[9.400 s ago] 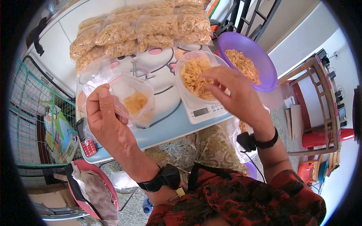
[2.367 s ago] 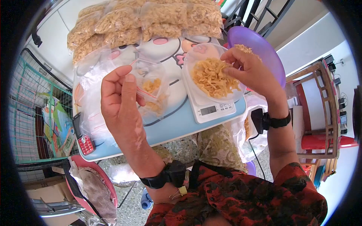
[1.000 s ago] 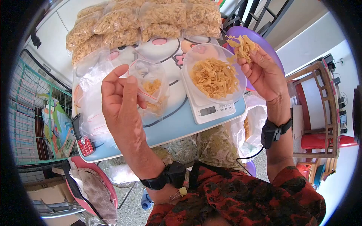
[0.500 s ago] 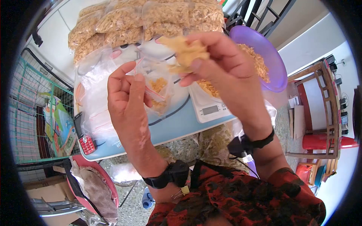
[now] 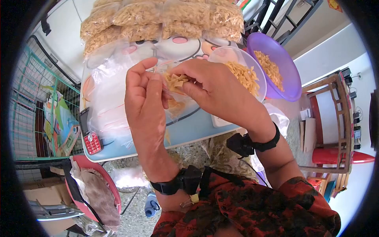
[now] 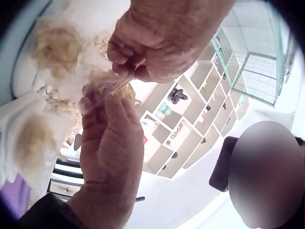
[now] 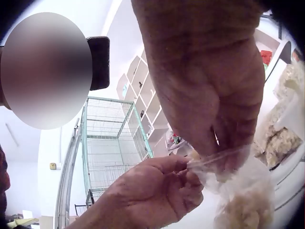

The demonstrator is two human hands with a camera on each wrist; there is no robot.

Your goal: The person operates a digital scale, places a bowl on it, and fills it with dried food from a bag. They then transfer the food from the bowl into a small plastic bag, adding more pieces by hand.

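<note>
Over the table's left half, the left hand (image 5: 146,102) pinches the rim of a clear zip bag (image 7: 257,183) with some yellowish flakes low in it. The right hand (image 5: 221,87) holds a small bunch of dried flakes (image 5: 176,82) at the bag's mouth; its fingertips are partly hidden by the bag in the right wrist view. To the right, a translucent bowl (image 5: 258,71) of flakes stands on a white scale (image 5: 219,121), which the right forearm mostly covers. In the left wrist view, both the left hand (image 6: 167,38) and right hand (image 6: 112,148) meet at the bag.
Filled bags (image 5: 138,15) are stacked at the table's back. Empty clear bags (image 5: 110,94) lie at the left, beside a red phone (image 5: 92,143). A purple basin (image 5: 292,85) of flakes stands beyond the bowl. A green wire cage (image 5: 43,114) is at far left.
The right hand has carried the flakes from above the bowl leftward and down to the bag's mouth. The left hand keeps its pinch on the bag. The head view has shifted slightly.
</note>
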